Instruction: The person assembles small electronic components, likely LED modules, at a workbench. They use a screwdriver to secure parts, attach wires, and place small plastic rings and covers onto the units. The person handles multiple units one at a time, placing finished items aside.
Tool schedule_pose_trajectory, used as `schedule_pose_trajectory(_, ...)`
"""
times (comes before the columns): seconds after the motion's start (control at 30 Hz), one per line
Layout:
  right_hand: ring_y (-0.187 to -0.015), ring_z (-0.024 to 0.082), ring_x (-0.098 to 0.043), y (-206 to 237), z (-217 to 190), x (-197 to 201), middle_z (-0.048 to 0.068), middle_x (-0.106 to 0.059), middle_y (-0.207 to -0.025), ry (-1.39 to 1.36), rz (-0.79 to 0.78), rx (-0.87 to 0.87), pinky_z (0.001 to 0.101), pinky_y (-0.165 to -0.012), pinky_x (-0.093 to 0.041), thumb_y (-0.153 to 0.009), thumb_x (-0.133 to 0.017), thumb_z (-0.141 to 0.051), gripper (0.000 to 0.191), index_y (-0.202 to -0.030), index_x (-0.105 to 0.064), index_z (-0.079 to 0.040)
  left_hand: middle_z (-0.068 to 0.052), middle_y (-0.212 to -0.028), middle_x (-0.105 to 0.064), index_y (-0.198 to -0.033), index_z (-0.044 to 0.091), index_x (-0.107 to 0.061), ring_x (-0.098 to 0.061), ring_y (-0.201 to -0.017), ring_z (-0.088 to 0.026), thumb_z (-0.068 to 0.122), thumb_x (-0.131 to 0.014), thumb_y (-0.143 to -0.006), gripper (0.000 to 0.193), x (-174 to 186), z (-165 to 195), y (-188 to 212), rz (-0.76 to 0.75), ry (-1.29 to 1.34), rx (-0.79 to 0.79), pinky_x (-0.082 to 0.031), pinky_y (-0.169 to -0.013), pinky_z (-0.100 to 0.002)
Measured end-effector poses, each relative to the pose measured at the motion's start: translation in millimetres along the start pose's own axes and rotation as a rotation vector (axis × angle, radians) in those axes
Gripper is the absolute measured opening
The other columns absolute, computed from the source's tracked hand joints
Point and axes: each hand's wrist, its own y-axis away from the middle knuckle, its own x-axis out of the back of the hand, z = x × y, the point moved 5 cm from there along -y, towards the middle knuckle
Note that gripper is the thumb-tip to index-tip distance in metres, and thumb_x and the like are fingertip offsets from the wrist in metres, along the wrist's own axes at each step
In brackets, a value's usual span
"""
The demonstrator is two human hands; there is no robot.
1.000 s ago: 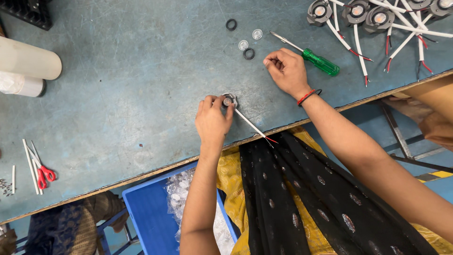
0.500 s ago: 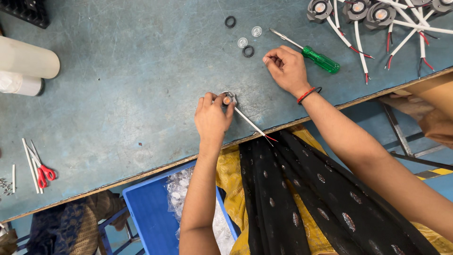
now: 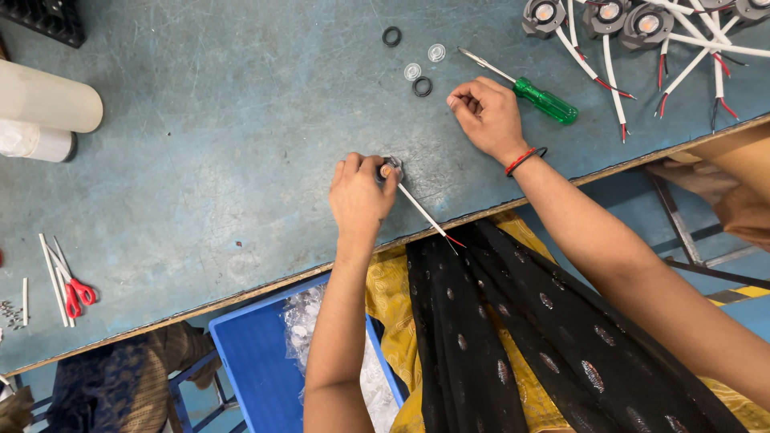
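Observation:
My left hand [image 3: 359, 195] rests on the blue-grey table [image 3: 216, 160] and grips a small round lamp part [image 3: 391, 168] whose white wire with a red tip [image 3: 425, 215] trails over the table's front edge. My right hand [image 3: 486, 116] lies further back with its fingers curled; whether they pinch something small I cannot tell. It is right beside a green-handled screwdriver [image 3: 539, 98]. Two clear lens discs [image 3: 412, 71] and two black rings [image 3: 422, 87] lie just left of that hand.
Several finished round lamp parts with white wires [image 3: 634, 24] lie at the back right. White rolls [image 3: 44, 100] sit at the left edge, red scissors [image 3: 76, 290] at the front left. A blue bin [image 3: 257, 361] with clear bags stands below the table.
My left hand has shifted slightly on the lamp part. My right hand stays beside the screwdriver with its fingers curled a little more.

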Motion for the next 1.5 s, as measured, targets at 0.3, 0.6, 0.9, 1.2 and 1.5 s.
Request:
schedule_pose_trajectory(0.3, -0.064, 0.009, -0.059, 0, -1, -1, 0.005, -0.066, -0.085, -0.006, 0.006, -0.002, 0.0246, -0.058, -0.048, -0.097, -0.077, -0.004, 0.006, -0.097, -0.073, 0.000, 0.000, -0.090, -0.065, -0.086, 0.019, -0.079, -0.063, -0.088, -0.024, 0.030, -0.085, -0.078, 0.015, -8, -1, 4, -0.042, 0.031, 0.017, -0.054, -0.075, -0.038)
schedule_pose_trajectory(0.6, -0.064, 0.009, -0.059, -1, -1, -1, 0.005, -0.066, -0.084, 0.006, -0.003, -0.004, 0.0244, -0.059, -0.048, -0.097, -0.076, -0.004, 0.005, -0.097, -0.073, 0.000, -0.003, -0.088, -0.066, -0.091, 0.016, -0.080, -0.063, -0.085, -0.025, 0.041, -0.083, -0.077, 0.029, -5, -6, 7, 0.004, -0.113, 0.095, -0.054, -0.072, -0.040)
schedule_pose_trajectory(0.9, -0.065, 0.009, -0.060, -1, 0, -1, 0.005, -0.066, -0.084, 0.000, -0.004, 0.012, 0.0248, -0.059, -0.048, -0.097, -0.076, -0.004, 0.005, -0.097, -0.073, 0.000, -0.005, -0.091, -0.064, -0.098, 0.018, -0.079, -0.064, -0.093, -0.027, 0.034, -0.082, -0.077, 0.027, -11, -13, 3, -0.113, 0.018, 0.190, -0.054, -0.076, -0.042)
schedule_pose_trajectory(1.2, -0.065, 0.009, -0.060, -3, 0, -1, 0.005, -0.066, -0.084, 0.009, -0.002, 0.015, 0.0250, -0.058, -0.048, -0.096, -0.076, -0.003, 0.005, -0.097, -0.073, 0.000, -0.006, -0.096, -0.060, -0.101, 0.015, -0.077, -0.061, -0.094, -0.028, 0.027, -0.081, -0.078, 0.026, 0, -6, 2, -0.042, 0.075, 0.077, -0.053, -0.075, -0.041)
schedule_pose_trajectory(1.5, -0.064, 0.009, -0.059, -3, 1, -3, 0.005, -0.065, -0.085, -0.024, -0.006, -0.001, 0.0244, -0.058, -0.048, -0.097, -0.076, -0.004, 0.005, -0.097, -0.073, 0.000, -0.004, -0.092, -0.060, -0.102, 0.020, -0.080, -0.061, -0.091, -0.027, 0.022, -0.079, -0.080, 0.022, -13, -10, 2, -0.104, 0.096, 0.105, -0.053, -0.078, -0.041)
